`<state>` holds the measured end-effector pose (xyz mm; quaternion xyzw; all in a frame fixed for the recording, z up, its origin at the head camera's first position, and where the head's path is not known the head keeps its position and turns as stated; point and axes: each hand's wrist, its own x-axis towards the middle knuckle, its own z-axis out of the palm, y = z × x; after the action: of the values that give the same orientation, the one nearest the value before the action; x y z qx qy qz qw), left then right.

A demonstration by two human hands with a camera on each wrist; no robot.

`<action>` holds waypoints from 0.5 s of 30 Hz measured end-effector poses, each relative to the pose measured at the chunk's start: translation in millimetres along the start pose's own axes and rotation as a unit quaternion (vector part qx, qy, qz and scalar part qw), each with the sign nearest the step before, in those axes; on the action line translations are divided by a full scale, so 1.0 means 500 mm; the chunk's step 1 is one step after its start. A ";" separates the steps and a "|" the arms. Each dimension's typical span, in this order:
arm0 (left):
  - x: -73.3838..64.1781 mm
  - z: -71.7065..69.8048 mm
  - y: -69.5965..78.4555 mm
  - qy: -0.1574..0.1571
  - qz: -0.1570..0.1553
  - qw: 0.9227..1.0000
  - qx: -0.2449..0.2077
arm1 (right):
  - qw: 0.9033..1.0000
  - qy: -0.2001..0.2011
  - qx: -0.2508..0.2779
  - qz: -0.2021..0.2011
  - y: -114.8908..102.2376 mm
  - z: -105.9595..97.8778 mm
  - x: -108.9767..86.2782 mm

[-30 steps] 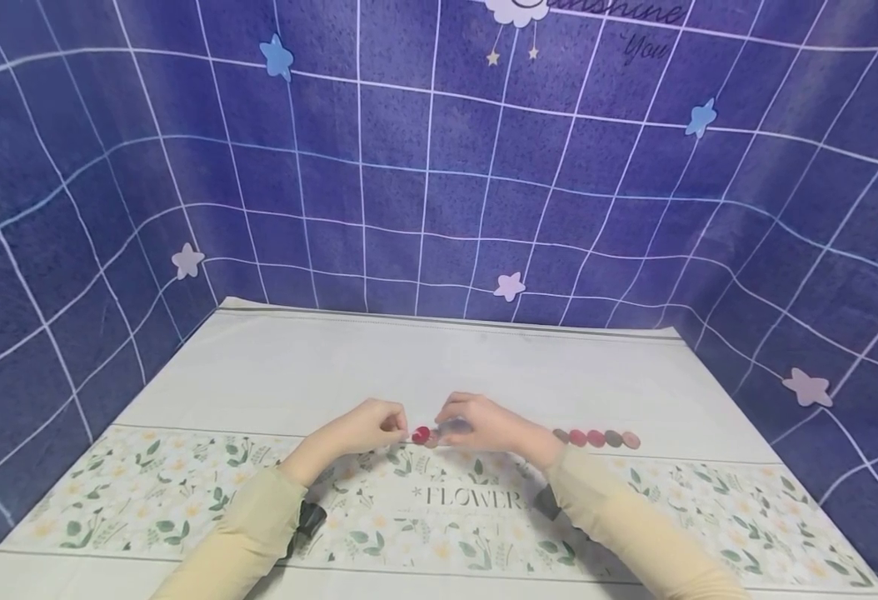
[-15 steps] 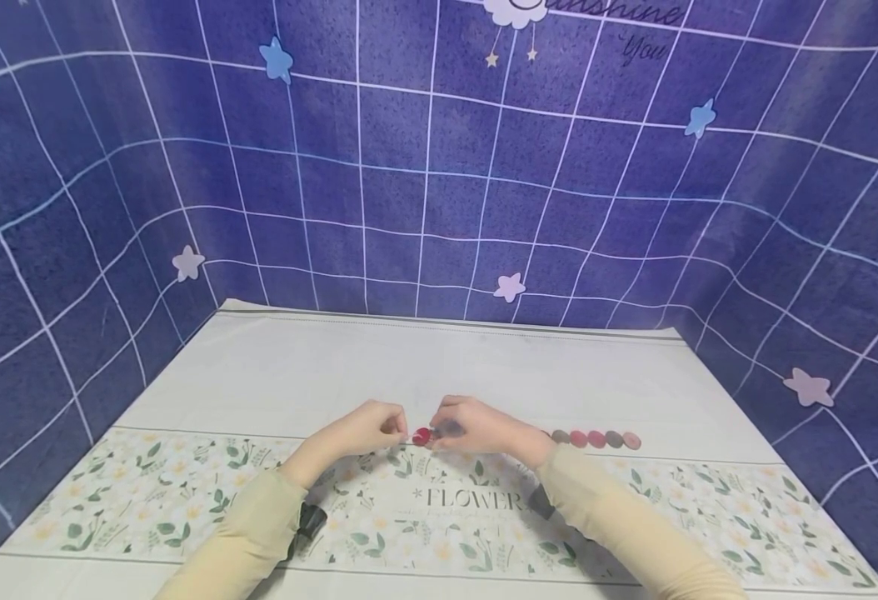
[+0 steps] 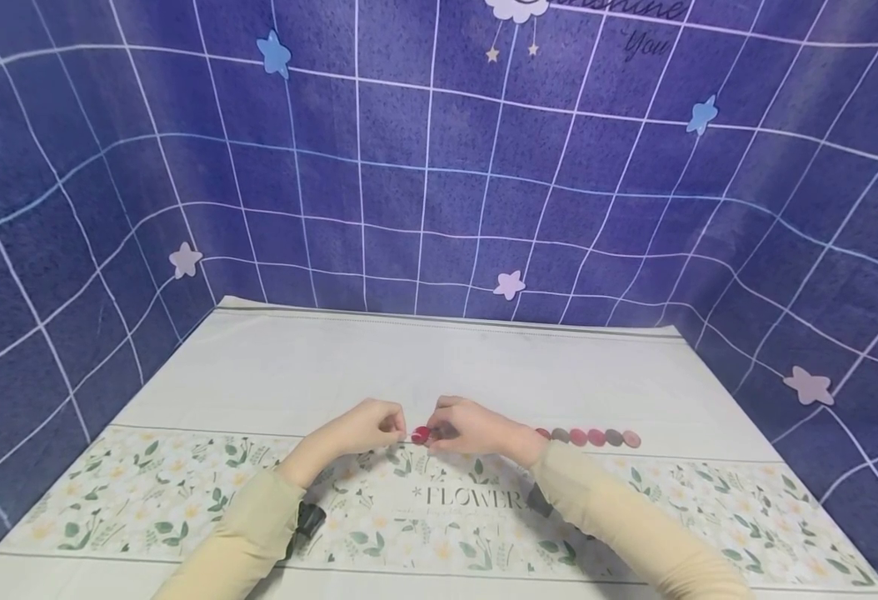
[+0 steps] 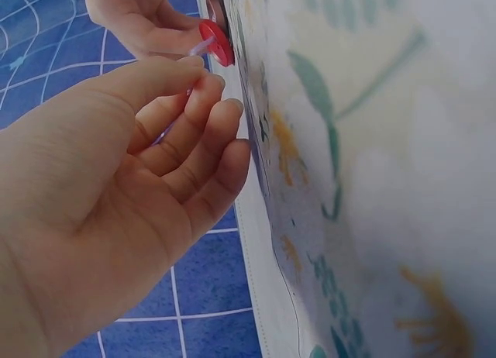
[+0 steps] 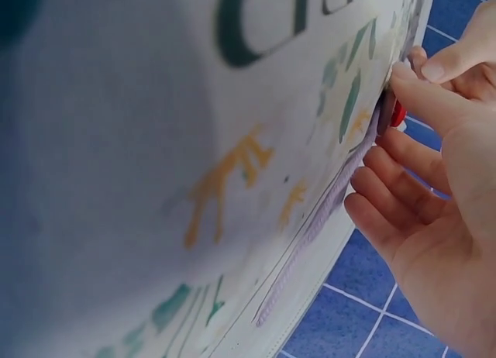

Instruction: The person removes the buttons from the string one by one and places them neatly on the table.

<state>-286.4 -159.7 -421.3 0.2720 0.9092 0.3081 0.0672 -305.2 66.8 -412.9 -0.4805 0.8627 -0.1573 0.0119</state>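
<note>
A red button (image 3: pixel 420 435) stands between the two hands near the middle of the cloth. Through its centre passes a pale purple cord (image 4: pixel 203 46), whose end my left hand (image 3: pixel 364 427) pinches between thumb and index finger. My right hand (image 3: pixel 476 427), just right of the red button, holds a brownish button (image 5: pixel 387 112) between thumb and fingers, close behind the red one. In the right wrist view, more purple cord (image 5: pixel 322 207) trails along the cloth beneath that hand. The fingers partly hide both buttons.
A row of several red, brown and pink buttons (image 3: pixel 596 437) lies to the right, partly behind the right wrist. The cloth (image 3: pixel 409 542) has a flower print with lettering. A blue gridded curtain (image 3: pixel 439 200) with stars surrounds the back and sides.
My right hand has shifted slightly left toward the red button, baring another red button at the left end of the row. The left hand stays nearly still.
</note>
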 end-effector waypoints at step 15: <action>-0.003 -0.003 0.001 -0.003 -0.001 1.000 -0.007 | 1.000 0.011 0.004 0.010 -0.004 0.006 0.006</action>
<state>-285.4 -161.0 -420.1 0.2718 0.9070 0.3135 0.0725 -304.7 62.7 -414.6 -0.4704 0.8667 -0.1660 0.0060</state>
